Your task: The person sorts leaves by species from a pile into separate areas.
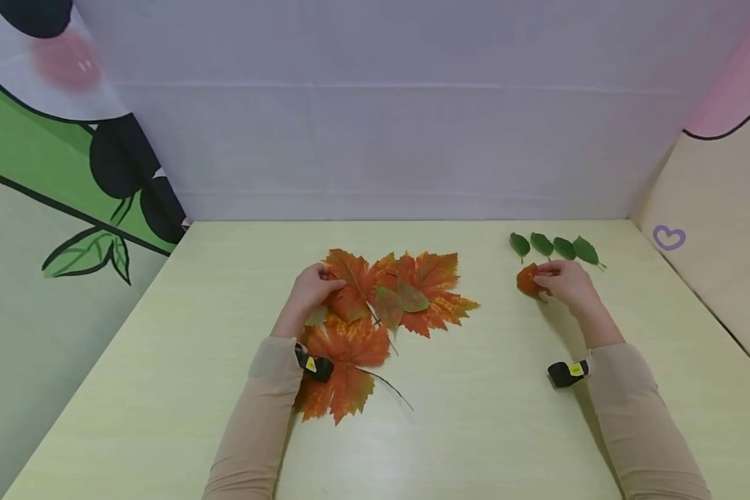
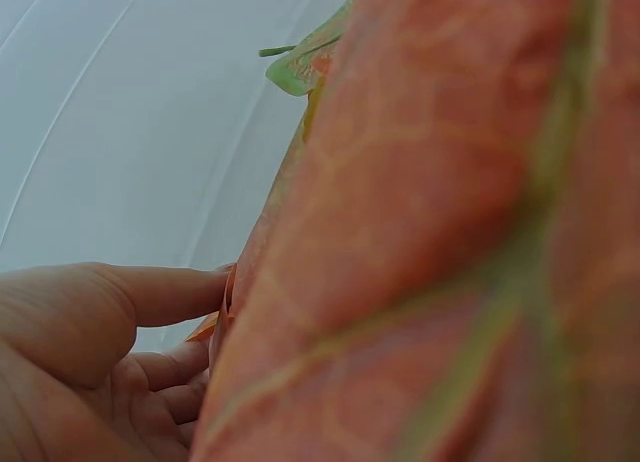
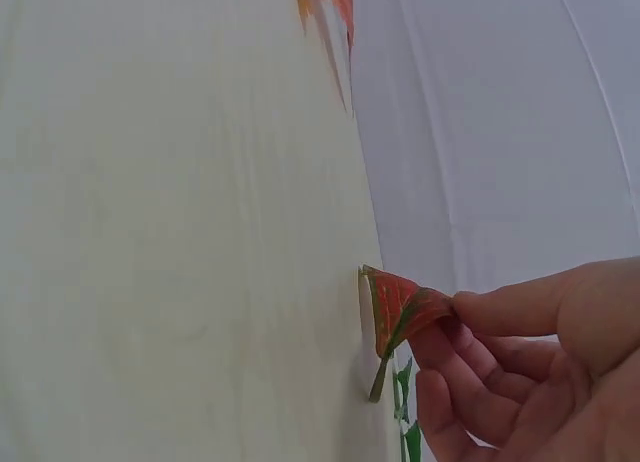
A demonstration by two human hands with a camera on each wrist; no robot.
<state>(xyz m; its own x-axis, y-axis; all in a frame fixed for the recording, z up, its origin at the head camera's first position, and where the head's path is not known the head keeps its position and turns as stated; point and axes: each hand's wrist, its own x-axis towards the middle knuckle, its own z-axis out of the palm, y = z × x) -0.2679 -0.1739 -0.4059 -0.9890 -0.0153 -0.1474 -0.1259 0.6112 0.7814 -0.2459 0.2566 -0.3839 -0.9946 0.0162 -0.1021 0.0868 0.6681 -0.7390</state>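
My left hand pinches the left edge of a large orange maple leaf between thumb and fingers. In the left wrist view, a blurred orange leaf fills much of the picture beside the thumb. My right hand pinches a small orange-red leaf, its short stem pointing down close over the table. Another large maple leaf lies right of the left-hand one, with two small greenish leaves on top. A third maple leaf lies nearer, partly hidden by my left wrist.
Several small green leaves form a row at the back right, just beyond my right hand. A pale wood table bears everything. A pale curtain-like backdrop rises behind it, and printed panels stand at both sides.
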